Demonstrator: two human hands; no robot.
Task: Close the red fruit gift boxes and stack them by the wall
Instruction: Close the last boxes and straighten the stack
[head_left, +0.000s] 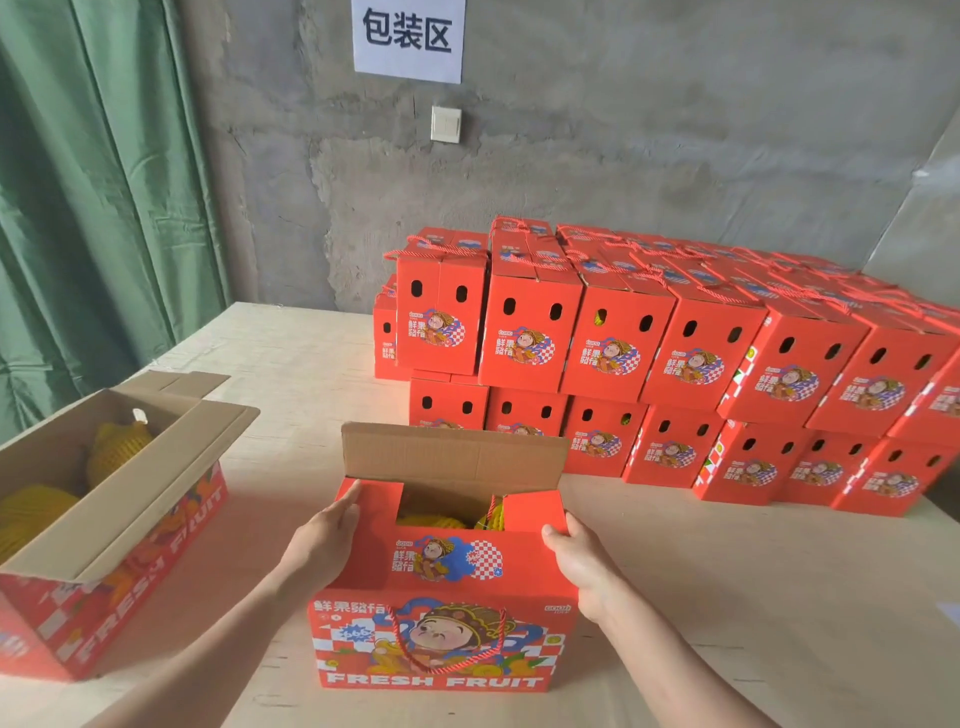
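Pale wooden worktop (291, 364) carries everything. Stack of closed red gift boxes (675, 364) sits at the back right, two tiers, against the grey concrete wall (623, 156). Open red gift box at left (119, 587) waits with its flaps up and yellow netted fruit inside.

Task box: red cartoon-print gift box (441, 644), centre front, near the person, well apart from the stack. Its near top flap is folded down and its brown cardboard back flap (452, 457) stands upright, with yellow foam-netted fruit (447, 519) showing through the gap.

Left hand (324, 540): fingers fairly straight, pressed flat on the box's left upper end. Right hand (579, 561): thumb on top, fingers curled round the right upper edge, gripping it.

Step judged: closing the top. To do it well, hold both ends square, push any fruit below the rim, fold the back flap forward over the near flap, and seat it flush so boxes stack level. Red twisted rope handle (447, 660) hangs down the front; it likely needs to come up to the top, as on the stacked boxes.

Writing: white paper sign (408, 39) on the wall reads "包装区". Both open boxes read "FRESH FRUIT". The centre box also shows "鲜果" plus stylised characters; its small corner logo is too small to read.
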